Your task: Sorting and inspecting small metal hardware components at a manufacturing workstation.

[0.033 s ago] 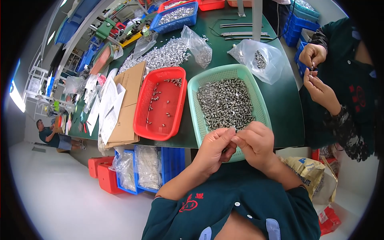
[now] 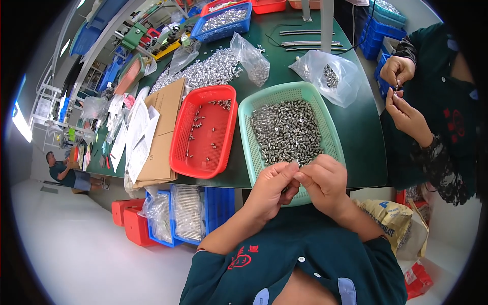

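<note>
My left hand [image 2: 272, 188] and my right hand [image 2: 325, 180] meet fingertip to fingertip over the near rim of a green mesh basket [image 2: 245, 133]. They pinch a small metal part that the fingers mostly hide. The basket holds a heap of small grey metal parts [image 2: 287, 132]. To its left stands a red mesh basket [image 2: 179, 152] with only a few scattered parts. Both baskets rest on a dark green table [image 2: 363, 137].
A co-worker at the right edge works with both hands [image 2: 401, 91] on a small piece. A clear bag of parts [image 2: 325, 76], a loose pile of silvery parts [image 2: 208, 71], cardboard and papers [image 2: 157, 137] lie on the table. Blue and red crates [image 2: 168, 216] sit below it.
</note>
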